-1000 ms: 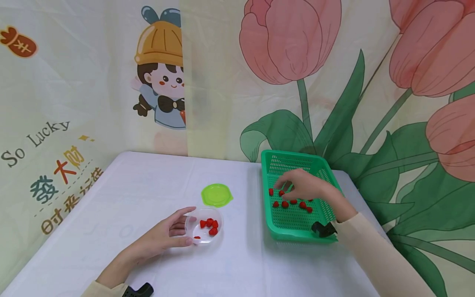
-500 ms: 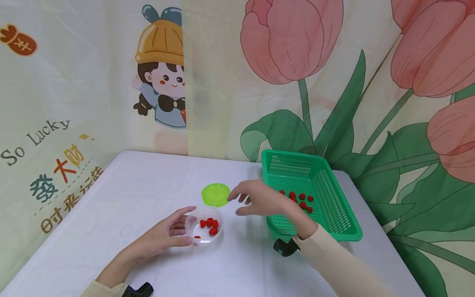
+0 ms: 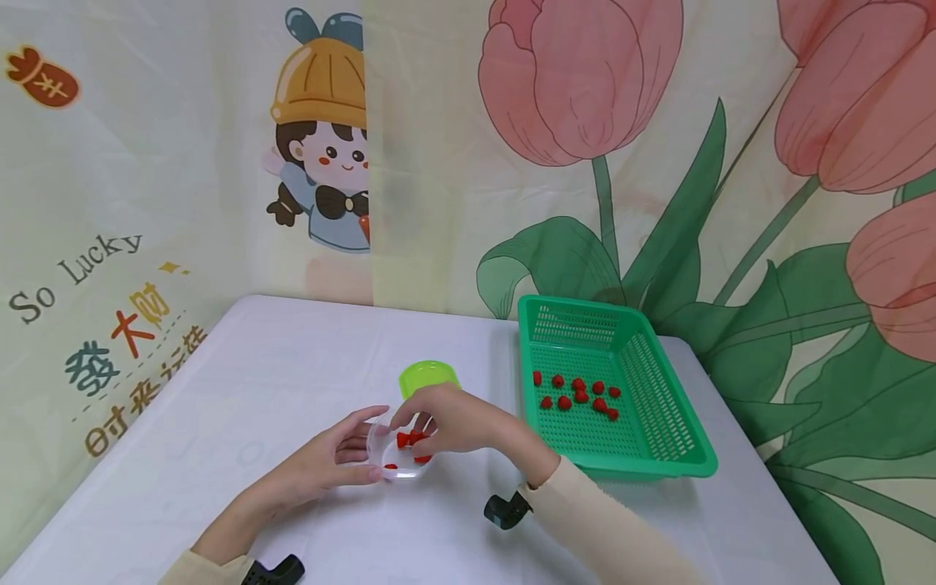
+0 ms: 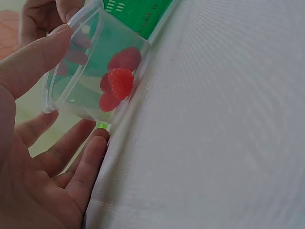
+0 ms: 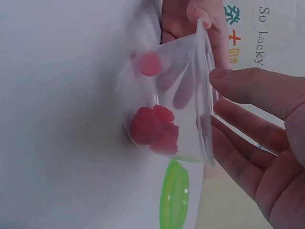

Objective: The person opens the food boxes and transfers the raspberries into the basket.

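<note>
My left hand (image 3: 325, 455) holds a small clear plastic tub (image 4: 86, 90) from its left side, thumb at the near rim and fingers on the far side. Several red raspberries (image 4: 121, 84) lie in the bottom of the tub, most of them bunched together and one apart (image 5: 150, 63). Over the tub's right side is my right hand (image 3: 457, 418), its fingers bent loosely. In the right wrist view its thumb (image 5: 252, 86) and fingers are parted by the tub's rim, and no raspberry shows between them. From the head, this hand hides part of the tub.
A green perforated basket (image 3: 658, 406) with several raspberries (image 3: 580, 396) stands on the right of the white-covered table (image 3: 314, 349). Just behind the tub lies a bright green lid (image 3: 426, 374), partly covered by my right hand. A printed cloth (image 3: 431, 122) hangs at the back.
My right hand has left the green basket and moved left across the table to the tub. The left hand and the tub have stayed in place.
</note>
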`<state>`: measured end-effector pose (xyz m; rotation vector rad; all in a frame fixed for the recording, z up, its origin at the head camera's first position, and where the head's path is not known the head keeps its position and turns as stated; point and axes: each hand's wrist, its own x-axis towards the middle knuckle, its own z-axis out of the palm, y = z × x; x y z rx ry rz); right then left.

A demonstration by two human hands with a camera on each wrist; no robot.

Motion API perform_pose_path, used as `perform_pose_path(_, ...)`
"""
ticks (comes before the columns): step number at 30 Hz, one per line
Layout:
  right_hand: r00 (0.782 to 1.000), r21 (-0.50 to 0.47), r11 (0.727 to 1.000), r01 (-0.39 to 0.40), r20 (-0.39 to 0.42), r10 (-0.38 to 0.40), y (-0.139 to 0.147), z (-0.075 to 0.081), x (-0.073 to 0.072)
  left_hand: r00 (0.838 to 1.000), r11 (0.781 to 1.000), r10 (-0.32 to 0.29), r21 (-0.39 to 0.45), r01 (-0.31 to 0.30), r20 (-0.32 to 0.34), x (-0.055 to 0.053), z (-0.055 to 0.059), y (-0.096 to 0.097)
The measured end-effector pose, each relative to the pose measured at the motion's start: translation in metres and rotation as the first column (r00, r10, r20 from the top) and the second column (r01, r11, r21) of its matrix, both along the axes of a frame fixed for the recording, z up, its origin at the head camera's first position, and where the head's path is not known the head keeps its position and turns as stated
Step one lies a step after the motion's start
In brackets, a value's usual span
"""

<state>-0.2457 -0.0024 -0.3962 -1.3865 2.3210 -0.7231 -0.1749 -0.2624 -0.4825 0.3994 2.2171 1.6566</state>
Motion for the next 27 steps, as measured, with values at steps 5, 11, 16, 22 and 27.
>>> perform_pose_path(5, 0.999, 0.016, 0.999, -0.034, -0.034, 0.034, -0.008, -0.011, 0.0, 1.0, 1.0, -0.014, 0.014, 0.014, 0.002, 0.0, 0.001, 0.0)
perform_pose_path(11, 0.994, 0.03, 0.996, -0.081, -0.071, 0.083, -0.018, -0.021, 0.0, 1.0, 0.999, -0.027, 0.029, 0.027, 0.003, -0.001, 0.001, 0.001)
perform_pose_path(16, 0.987, 0.06, 0.993, -0.103, -0.118, 0.11, -0.025, -0.028, -0.001, 0.999, 0.999, -0.039, 0.033, 0.039, -0.016, -0.001, 0.0, -0.001)
perform_pose_path(22, 0.993, 0.077, 0.994, -0.079, -0.08, 0.085, -0.03, -0.034, -0.001, 0.999, 0.998, -0.043, 0.041, 0.044, -0.023, -0.002, 0.0, 0.0)
perform_pose_path(27, 0.993, 0.084, 0.993, -0.077, -0.085, 0.085, -0.032, -0.034, -0.001, 0.999, 0.998, -0.041, 0.038, 0.042, -0.021, -0.001, 0.0, 0.0)
